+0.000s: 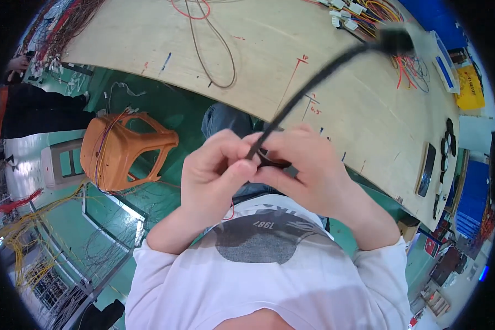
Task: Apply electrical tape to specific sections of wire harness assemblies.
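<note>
A black cable with a dark covering slants up to the right from between my hands, over the table. At its far end is a blurred black connector-like block. My left hand is closed, its thumb and fingers pinching the lower end of the cable. Close beside it, almost touching, my right hand is also closed. A curved black strip, which looks like tape, shows between its thumb and fingers. Its inner end is hidden by my fingers.
The wooden table carries pen marks, a looped brown wire, wire bundles with white connectors, a phone and black rolls. An orange stool stands left; behind it, a person's dark-clothed legs.
</note>
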Motion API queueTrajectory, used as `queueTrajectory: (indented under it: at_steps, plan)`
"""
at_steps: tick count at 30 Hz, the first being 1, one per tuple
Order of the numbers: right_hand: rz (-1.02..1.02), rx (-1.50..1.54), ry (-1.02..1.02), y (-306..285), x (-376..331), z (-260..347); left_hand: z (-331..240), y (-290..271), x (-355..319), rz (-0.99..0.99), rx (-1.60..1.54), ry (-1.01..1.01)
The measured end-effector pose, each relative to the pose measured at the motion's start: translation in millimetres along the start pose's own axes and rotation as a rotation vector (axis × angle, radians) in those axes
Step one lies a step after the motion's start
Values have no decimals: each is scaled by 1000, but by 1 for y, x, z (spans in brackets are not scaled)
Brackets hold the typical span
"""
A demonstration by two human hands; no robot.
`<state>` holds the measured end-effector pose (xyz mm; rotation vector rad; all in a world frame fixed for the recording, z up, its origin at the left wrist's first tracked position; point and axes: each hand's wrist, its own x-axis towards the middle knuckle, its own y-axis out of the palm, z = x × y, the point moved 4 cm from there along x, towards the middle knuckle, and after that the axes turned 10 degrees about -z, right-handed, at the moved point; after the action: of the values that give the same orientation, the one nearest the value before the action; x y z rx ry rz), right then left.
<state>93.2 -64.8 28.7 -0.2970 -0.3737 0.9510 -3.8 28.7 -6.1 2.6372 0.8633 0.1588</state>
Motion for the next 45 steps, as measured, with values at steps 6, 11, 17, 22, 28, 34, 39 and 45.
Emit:
queueTrajectory:
  at_steps: [6,11,17,22,28,34,39,45]
  plan:
    - [190,-340,-138,3,3,-5,-3,3,-3,4,800,533]
    - [459,250,-44,-3,-6,2,-17,-6,-35,104,-87,-268]
    - [-225,-159,389,-110,-15,-56,-50,-160,-42,-600,-276,50]
    - [-286,-1081,-103,-96,23,-80,18,-182,-17,-728,346,-206]
    - [-343,-575,-191,-41,-7,-32,59,-149,-25,-512,394,-506]
    - [-1,-436,138,90,-71,-147,95,-94,-29,-181,1111,-146]
    - [254,26,454,101,-69,-173,131,-78,-49,-54,1377,209]
    - [-287,-241,641,84,-73,-296,137,-60,-43,28,1611,303]
